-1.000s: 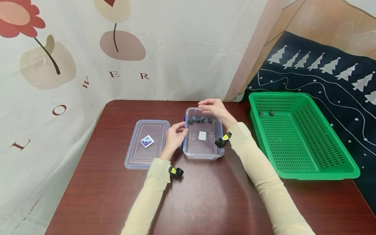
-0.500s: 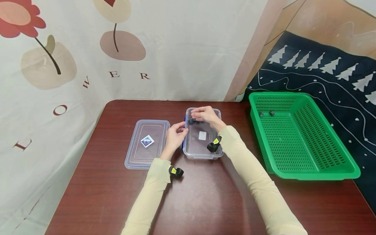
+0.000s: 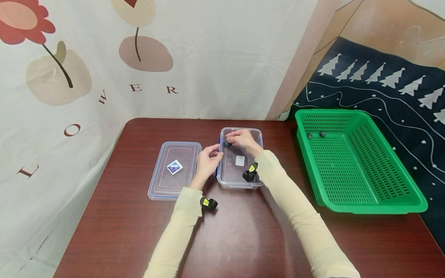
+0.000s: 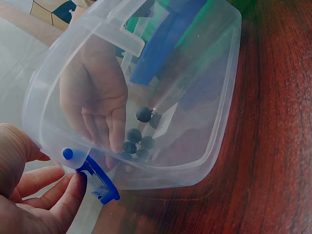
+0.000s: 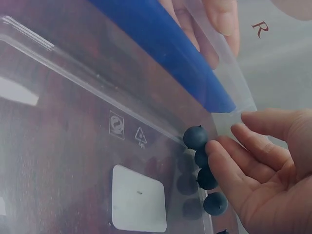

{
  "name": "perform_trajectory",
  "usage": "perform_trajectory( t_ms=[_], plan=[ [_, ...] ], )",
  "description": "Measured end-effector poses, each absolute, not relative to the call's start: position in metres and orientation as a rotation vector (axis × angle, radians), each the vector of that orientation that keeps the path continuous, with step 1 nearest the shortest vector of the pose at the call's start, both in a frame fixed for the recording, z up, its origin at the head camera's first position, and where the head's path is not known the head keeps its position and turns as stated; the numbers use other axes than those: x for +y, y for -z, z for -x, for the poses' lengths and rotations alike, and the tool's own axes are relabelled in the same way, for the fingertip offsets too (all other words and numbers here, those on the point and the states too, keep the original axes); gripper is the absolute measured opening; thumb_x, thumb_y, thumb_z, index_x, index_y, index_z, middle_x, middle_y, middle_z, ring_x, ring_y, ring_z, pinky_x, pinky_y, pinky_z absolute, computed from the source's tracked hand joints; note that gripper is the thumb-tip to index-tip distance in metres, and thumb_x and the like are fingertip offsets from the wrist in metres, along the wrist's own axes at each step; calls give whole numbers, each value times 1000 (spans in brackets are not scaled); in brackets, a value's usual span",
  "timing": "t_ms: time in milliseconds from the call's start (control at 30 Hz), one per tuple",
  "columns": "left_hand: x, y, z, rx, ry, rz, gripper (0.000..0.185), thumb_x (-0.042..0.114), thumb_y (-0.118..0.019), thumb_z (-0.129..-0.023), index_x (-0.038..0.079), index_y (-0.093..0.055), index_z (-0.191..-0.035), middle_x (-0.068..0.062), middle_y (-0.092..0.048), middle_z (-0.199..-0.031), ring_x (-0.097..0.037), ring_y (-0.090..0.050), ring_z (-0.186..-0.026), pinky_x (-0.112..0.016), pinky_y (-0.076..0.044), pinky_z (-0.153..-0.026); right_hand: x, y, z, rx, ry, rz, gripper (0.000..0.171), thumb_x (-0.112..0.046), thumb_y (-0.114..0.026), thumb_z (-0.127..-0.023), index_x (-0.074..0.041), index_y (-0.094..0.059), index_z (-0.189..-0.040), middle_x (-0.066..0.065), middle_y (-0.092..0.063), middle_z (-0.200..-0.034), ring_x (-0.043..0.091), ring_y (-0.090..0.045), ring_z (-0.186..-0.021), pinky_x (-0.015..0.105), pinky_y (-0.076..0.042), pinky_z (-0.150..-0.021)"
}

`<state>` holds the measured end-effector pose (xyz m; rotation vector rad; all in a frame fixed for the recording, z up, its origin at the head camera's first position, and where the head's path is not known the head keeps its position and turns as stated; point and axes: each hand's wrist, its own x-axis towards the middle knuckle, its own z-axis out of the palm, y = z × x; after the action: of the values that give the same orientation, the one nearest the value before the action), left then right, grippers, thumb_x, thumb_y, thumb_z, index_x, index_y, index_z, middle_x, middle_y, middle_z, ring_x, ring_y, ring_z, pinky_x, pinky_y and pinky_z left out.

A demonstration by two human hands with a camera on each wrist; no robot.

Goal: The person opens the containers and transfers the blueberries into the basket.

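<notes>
"What sort of place is this?"
"An indoor spot decked with cloth: a white hanging [image 3: 222, 61] printed with flowers and letters, and a navy fabric [image 3: 389, 114] with pale trees."
"A home, then?"
"Can't tell; the wood-grain worktop [image 3: 233, 239] doesn't settle it."

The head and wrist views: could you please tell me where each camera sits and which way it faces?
Head: on the head, facing forward and down at the table, clear box, lid and green basket; left hand, right hand and sleeves show.
Left wrist: on that wrist, facing the clear box and dark berries inside; left hand shows near, right hand through plastic.
Right wrist: on that wrist, facing into the box; right hand shows large, part of left hand beyond.
Both wrist views share the box and berries.
</notes>
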<state>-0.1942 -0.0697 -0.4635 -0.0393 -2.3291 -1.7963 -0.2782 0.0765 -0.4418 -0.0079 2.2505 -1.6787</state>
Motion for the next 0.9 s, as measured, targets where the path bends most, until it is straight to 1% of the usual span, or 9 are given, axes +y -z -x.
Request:
perform_trajectory(
  t_ms=[133,267,367,467,567,633,900],
  plan=[
    [-70,464,195,-2338,1797,35,31,-4,-64,-81,-12,-62,-111,-25,-61,-103,-35,-63,-90,-33,-57,-80,75,444,279,2304,1621,-1,22,-2,-63,-86,7,-68,-105,20,-67,-105,27,-64,-91,34,-57,-81],
    [-70,464,195,-2340,1804,36,31,-3,-64,-82,-12,-62,-112,-25,-61,-104,-35,-63,-91,-33,-57,-80,74,446,280,2305,1604,-16,20,2,-64,-83,8,-69,-101,22,-68,-99,29,-65,-85,36,-58,-78],
    [-70,464,195,-2340,1806,39,31,-3,-64,-82,-12,-62,-112,-25,-61,-103,-35,-63,-91,-33,-57,-80,74,447,280,2326,1564,-17,19,4,-65,-81,7,-70,-99,21,-69,-97,24,-65,-78,34,-59,-76],
    [-70,465,195,-2344,1795,46,31,-3,-64,-82,-12,-62,-111,-25,-61,-103,-35,-63,-91,-33,-57,-80,74,449,279,2333,1503,-16,19,5,-67,-80,6,-71,-98,18,-69,-98,18,-65,-73,31,-59,-73],
    [-70,464,195,-2346,1789,55,31,-3,-65,-82,-12,-62,-111,-26,-61,-102,-35,-64,-91,-33,-58,-79,74,450,278,2325,1457,5,21,6,-68,-79,6,-70,-99,17,-69,-101,16,-65,-73,28,-59,-71],
    [-71,464,195,-2345,1792,53,31,-2,-65,-82,-12,-62,-112,-25,-61,-103,-35,-64,-91,-33,-58,-79,74,451,277,2322,1445,29,23,7,-69,-78,6,-70,-100,18,-68,-102,16,-66,-74,28,-59,-71],
    [-71,466,196,-2335,1813,53,31,-3,-64,-82,-12,-61,-112,-26,-60,-105,-35,-63,-92,-34,-57,-80,71,449,275,2362,1368,54,22,6,-71,-76,6,-70,-98,18,-69,-100,18,-68,-73,28,-59,-69]
  ],
)
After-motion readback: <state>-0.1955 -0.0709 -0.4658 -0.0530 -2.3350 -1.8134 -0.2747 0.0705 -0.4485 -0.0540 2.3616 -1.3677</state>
